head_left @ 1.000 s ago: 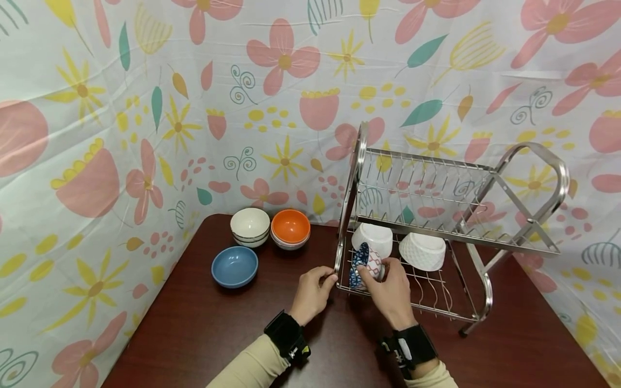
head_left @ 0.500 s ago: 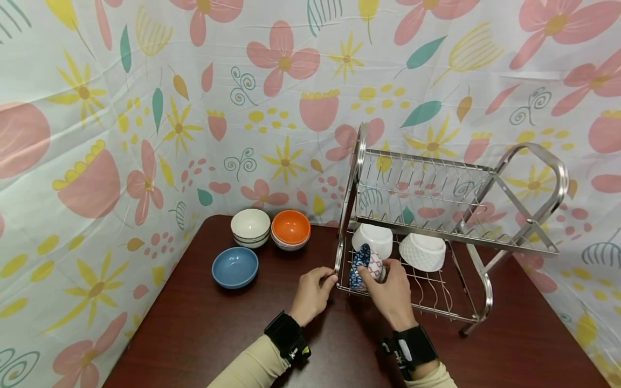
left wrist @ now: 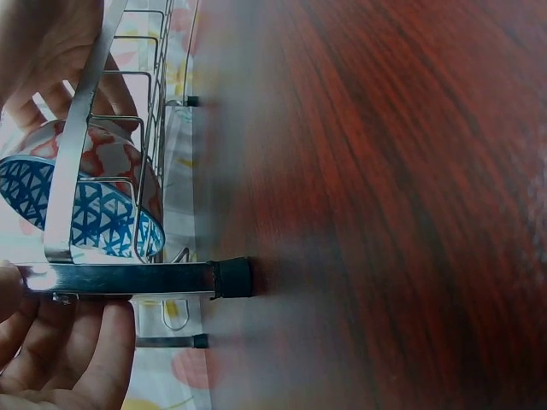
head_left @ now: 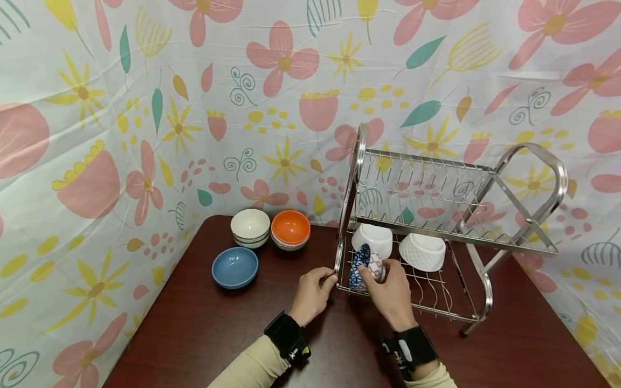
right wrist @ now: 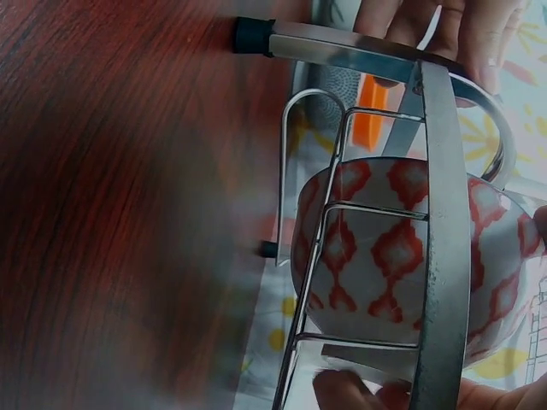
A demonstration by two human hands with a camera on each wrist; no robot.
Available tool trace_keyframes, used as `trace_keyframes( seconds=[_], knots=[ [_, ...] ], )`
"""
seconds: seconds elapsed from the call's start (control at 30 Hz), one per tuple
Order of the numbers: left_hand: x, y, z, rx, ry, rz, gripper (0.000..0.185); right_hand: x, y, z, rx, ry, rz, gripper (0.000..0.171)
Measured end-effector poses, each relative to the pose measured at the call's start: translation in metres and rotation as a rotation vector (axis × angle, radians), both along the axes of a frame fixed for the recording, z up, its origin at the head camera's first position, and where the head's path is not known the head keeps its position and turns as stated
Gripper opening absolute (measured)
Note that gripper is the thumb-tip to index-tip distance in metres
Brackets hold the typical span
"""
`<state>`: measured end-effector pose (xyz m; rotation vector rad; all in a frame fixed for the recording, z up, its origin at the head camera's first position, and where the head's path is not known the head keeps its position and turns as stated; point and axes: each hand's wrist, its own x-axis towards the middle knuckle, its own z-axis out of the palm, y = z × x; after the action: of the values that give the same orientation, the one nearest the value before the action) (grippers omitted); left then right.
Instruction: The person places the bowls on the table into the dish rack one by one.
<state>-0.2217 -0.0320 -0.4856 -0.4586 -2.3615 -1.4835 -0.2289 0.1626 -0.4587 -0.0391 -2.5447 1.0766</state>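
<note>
A steel two-tier dish rack (head_left: 487, 291) stands on the table at right. My left hand (head_left: 312, 293) grips the rack's left front post between thumb and fingers; in the left wrist view those fingers (left wrist: 102, 350) lie behind the metal. My right hand (head_left: 390, 291) holds a small bowl (head_left: 375, 264), blue-patterned inside and red on white outside. It is tipped on its side in the lower tier's front left corner, its mouth facing left. Right-hand fingers reach round its base, the thumb near its front side. In the right wrist view the bowl (right wrist: 376, 248) shows behind the rack's front wires.
Two white bowls, one left (head_left: 373, 237) and one right (head_left: 423, 253), lie upside down behind in the lower tier. At the table's back left are stacked cream bowls (head_left: 249, 223), an orange bowl (head_left: 291, 226) atop another stack, and a blue bowl (head_left: 235, 267). Floral cloth hangs behind.
The patterned bowl has shifted very slightly in the right hand's hold over the last second. Left hand and rack stay where they were.
</note>
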Motion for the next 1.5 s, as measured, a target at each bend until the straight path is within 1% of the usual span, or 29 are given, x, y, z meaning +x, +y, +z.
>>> trace_keyframes(
  seconds=[0.13,0.27,0.43,0.53,0.63,0.77,0.9,1.03,1.2,1.33,1.43,1.5],
  knots=[
    [0.0,0.0,-0.001,0.001,0.006,0.003,0.016,0.002,-0.002,0.0,0.007,0.019,-0.001,0.068],
    [0.0,0.0,-0.002,0.001,0.005,0.007,0.014,0.004,-0.005,0.001,0.012,0.083,0.012,0.069],
    [0.0,-0.001,-0.001,0.009,0.012,0.019,0.014,0.006,-0.014,0.005,-0.019,0.222,0.076,0.07],
    [0.0,-0.001,-0.001,0.0,0.014,0.017,0.015,0.007,-0.021,0.008,-0.035,0.319,0.122,0.068],
    [0.0,-0.001,0.0,-0.014,0.015,0.016,0.016,0.007,-0.028,0.009,-0.029,0.404,0.158,0.063],
    [0.0,-0.001,0.0,-0.021,0.019,0.019,0.016,0.008,-0.038,0.011,-0.023,0.461,0.226,0.058],
    [0.0,-0.001,0.0,-0.018,0.023,0.022,0.016,0.01,-0.046,0.009,-0.025,0.474,0.283,0.057],
    [0.001,-0.002,0.0,-0.02,0.018,0.016,0.017,0.013,-0.053,0.007,-0.02,0.475,0.312,0.054],
    [0.003,-0.003,0.001,-0.038,-0.001,0.021,0.016,0.014,-0.062,0.009,-0.042,0.441,0.35,0.048],
    [0.003,-0.004,0.0,-0.048,-0.018,0.024,0.014,0.013,-0.068,0.011,-0.106,0.37,0.374,0.044],
    [0.003,-0.004,-0.001,-0.047,-0.019,0.021,0.015,0.012,-0.071,0.011,-0.164,0.276,0.375,0.046],
    [0.004,-0.004,-0.002,-0.047,-0.016,0.02,0.015,0.012,-0.072,0.011,-0.183,0.216,0.367,0.049]
  ],
)
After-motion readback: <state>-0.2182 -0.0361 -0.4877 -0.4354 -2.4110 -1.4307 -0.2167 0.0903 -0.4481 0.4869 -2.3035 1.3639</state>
